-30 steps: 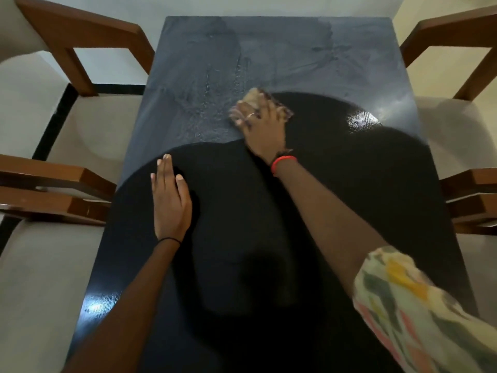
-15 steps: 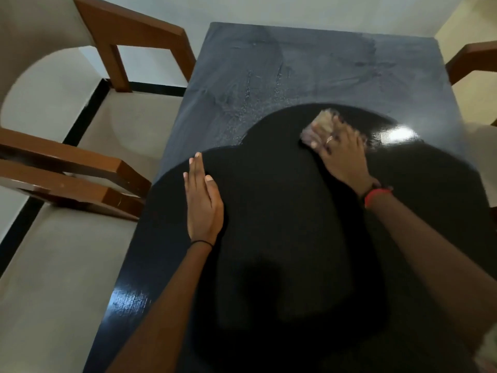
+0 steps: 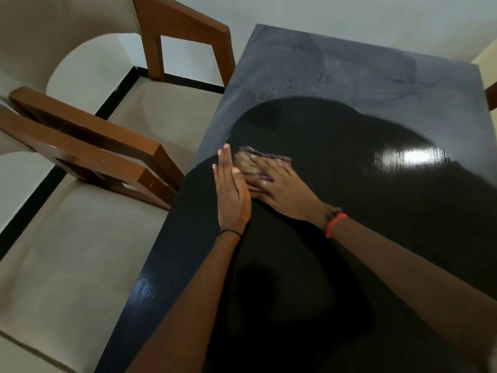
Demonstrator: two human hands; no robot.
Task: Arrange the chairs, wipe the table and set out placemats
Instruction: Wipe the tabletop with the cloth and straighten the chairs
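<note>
A glossy black table [image 3: 376, 200] fills the middle and right of the head view; its far end looks grey with smeared wet streaks. My right hand [image 3: 282, 189] presses a small brownish cloth [image 3: 252, 160] flat on the tabletop near the left edge; the cloth is blurred. My left hand [image 3: 231, 192] lies flat on the table with fingers together, right beside the cloth and touching my right hand. Two wooden armchairs with beige seats stand along the table's left side, the far chair [image 3: 172, 30] and the near chair [image 3: 88, 149].
A corner of another wooden chair [image 3: 492, 95] shows at the right edge. Pale floor with a black border strip [image 3: 32, 197] runs under the left chairs. A white wall lies beyond the table's far end.
My right hand has swept the cloth from the table's middle leftward until it meets my left hand. The view has turned left, so the right-side chairs have mostly left the frame.
</note>
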